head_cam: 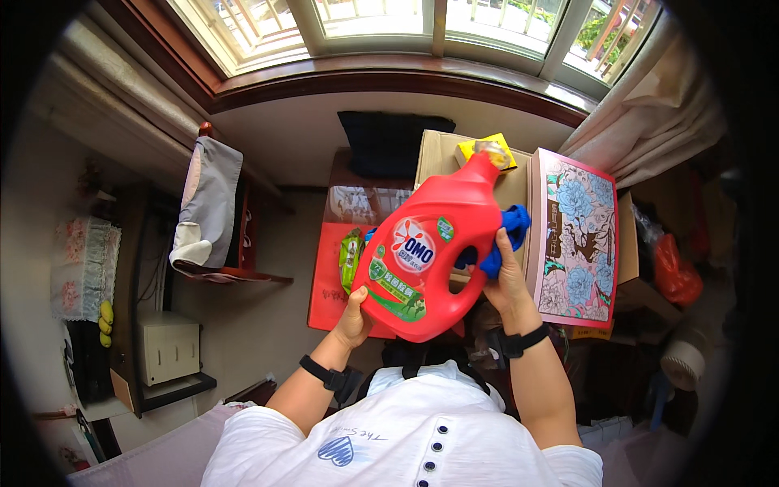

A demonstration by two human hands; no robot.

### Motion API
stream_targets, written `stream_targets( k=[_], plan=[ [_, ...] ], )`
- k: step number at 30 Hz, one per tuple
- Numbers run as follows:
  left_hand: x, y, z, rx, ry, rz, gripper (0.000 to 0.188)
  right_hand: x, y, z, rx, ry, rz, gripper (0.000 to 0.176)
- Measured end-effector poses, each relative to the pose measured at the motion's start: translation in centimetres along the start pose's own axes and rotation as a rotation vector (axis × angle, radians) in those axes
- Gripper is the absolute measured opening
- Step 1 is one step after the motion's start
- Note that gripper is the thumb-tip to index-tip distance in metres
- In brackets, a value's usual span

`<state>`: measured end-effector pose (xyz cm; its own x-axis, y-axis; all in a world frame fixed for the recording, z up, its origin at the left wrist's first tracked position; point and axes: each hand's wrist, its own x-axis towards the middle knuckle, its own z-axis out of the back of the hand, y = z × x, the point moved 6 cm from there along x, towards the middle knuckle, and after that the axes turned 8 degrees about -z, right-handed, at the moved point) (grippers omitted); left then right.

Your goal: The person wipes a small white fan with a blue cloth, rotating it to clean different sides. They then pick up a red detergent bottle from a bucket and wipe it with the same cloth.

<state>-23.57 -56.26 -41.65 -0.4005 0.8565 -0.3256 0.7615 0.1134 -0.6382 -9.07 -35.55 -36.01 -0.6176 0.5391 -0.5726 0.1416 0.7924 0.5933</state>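
A red plastic OMO laundry detergent bottle (389, 201) is held up in front of my chest, tilted with its neck to the upper right. My left hand (354, 319) grips its lower left edge, the thumb on the front. My right hand (510, 277) is at the handle side, its thumb against a blue object (516, 228) that shows beside and through the handle hole. What that blue object is I cannot tell. A clear cap (494, 152) covers the neck. The fingers of both hands are mostly hidden behind the bottle.
Below the bottle are a red-topped table (328, 262), a green packet (350, 259), a cardboard box (438, 149) and a yellow box (465, 152). A flower-patterned box (578, 243) stands to the right. On the left is a chair (246, 274) draped with cloth. Windows line the far wall.
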Motion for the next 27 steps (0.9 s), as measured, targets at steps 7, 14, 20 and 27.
stream_targets(
  k=[7, 14, 20, 27],
  plan=[
    [6.4, -0.1, -4.2, -0.121, 0.117, -0.041, 0.055, -2.5, 4.4, -2.8, 0.009, 0.084, 0.302, 0.054],
    [8.8, 0.4, -3.0, 0.158, -0.045, -0.012, 0.052, -2.5, 3.2, -3.0, 0.048, 0.057, 0.412, 0.055],
    [6.0, -4.3, -5.3, 0.854, -0.010, -0.336, 0.051, -3.4, 0.5, -2.7, -0.012, -0.044, 0.533, 0.054],
    [-0.8, -2.4, -13.7, 1.093, 0.333, -0.635, 0.052, -6.7, -2.8, -2.9, -0.202, -0.146, 0.449, 0.051]
  ],
)
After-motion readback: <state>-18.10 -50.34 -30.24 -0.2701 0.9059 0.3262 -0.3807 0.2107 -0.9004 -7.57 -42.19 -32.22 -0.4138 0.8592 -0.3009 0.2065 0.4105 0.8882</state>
